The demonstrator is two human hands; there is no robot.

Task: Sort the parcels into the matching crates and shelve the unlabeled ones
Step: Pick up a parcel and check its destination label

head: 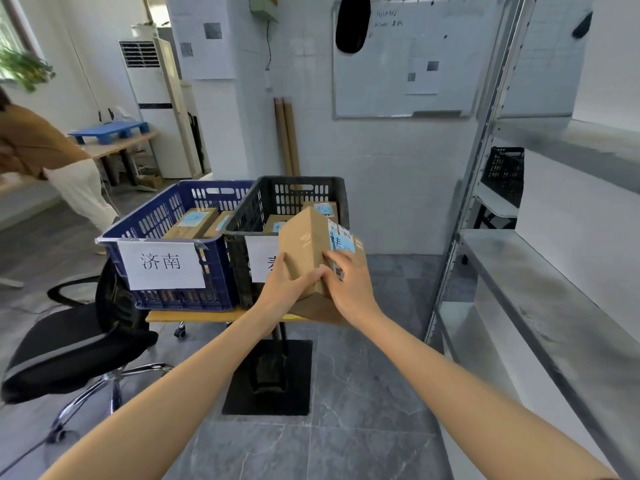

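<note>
Two hands hold one cardboard parcel (304,247), tilted, in front of the black crate (249,216)'s near right corner. The left hand (287,289) grips its lower left face, thumb across the front. The right hand (349,285) has its fingers clamped on the right face below a blue sticker (341,242) whose handwriting is unclear. There are two crates. The blue crate (152,216), at nine o'clock of the black, bears a sheet (161,263) reading 济南; the black one's sheet is half hidden. Each crate shows two blue-stickered boxes (194,221).
</note>
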